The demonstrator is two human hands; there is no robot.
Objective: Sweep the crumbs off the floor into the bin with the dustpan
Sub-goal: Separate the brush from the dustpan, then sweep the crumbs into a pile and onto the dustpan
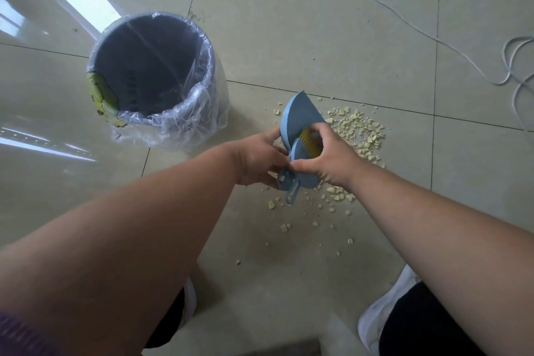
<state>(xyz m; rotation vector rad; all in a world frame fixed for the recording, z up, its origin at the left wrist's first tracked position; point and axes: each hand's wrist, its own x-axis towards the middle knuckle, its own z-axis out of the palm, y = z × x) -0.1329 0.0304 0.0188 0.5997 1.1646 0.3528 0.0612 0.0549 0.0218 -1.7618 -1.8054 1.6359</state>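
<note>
standing over the mess, we see two white shoes (384, 315) nearest us at the bottom edge, one on each side and planted apart, which we judge is to let us bend over the floor (318, 26) between them.

just beyond, both our forearms reach forward and meet over the spill. our left hand (257, 159) curls round the blue dustpan (297, 121), fingers behind its rim and handle. our right hand (326, 153) pinches the small brush (303, 150), thumb low near the handle, fingers hooked over the top by the yellow bristles. the two pieces sit nested together and held clear of the tiles, tilted on edge. we judge we are pulling the brush out of the pan, since neither piece can sweep while they are clipped. one pan, one brush, two hands, both gripping.

under and past the hands lie the crumbs (361, 130), pale yellow bits. the thickest heap sits just right of the pan, with a looser scatter trailing back toward our feet. they are too many to count, so none look gathered yet and the sweeping is all still to do.

farther left stands the one bin (150, 66), upright, lined with one clear bag whose edge folds over the rim. it sits near the spill, handy for tipping the pan. its mouth is open.

farthest right, one white cord (514, 66) loops across the tiles, well apart from the crumbs.
</note>
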